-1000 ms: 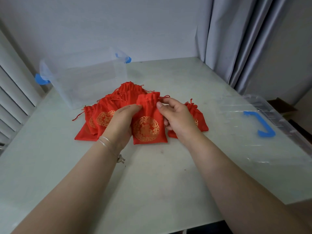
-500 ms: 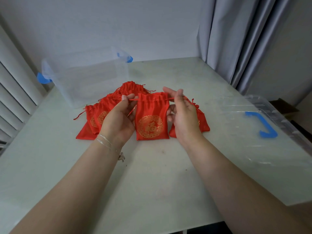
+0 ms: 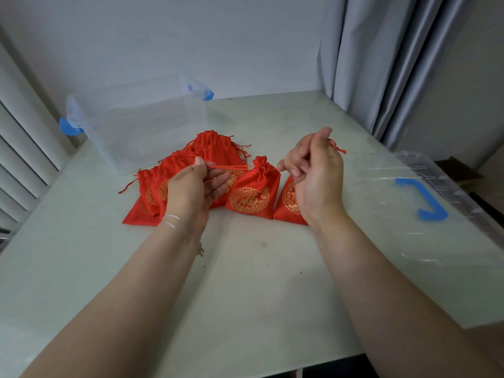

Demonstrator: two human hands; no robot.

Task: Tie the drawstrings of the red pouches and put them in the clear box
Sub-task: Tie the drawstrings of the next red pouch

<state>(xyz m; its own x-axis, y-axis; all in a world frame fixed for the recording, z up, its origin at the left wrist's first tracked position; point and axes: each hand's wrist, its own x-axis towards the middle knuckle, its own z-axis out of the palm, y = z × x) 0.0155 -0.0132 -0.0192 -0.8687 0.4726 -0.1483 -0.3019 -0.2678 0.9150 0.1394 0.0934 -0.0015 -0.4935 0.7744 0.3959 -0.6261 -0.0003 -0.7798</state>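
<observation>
Pale table (image 3: 245,296), clear box (image 3: 141,124) at back left, nothing visible inside. Red pouch (image 3: 252,190) sits mid-table, neck cinched, gold medallion facing up. Left hand (image 3: 195,189) and right hand (image 3: 313,170) each pinch a drawstring (image 3: 231,167), pulled taut sideways.

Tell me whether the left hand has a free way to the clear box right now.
Probably yes, but not at once. The clear box stands open behind the pile of red pouches, with nothing above its rim. The left hand is busy, though: it pinches a drawstring of the cinched pouch.
</observation>
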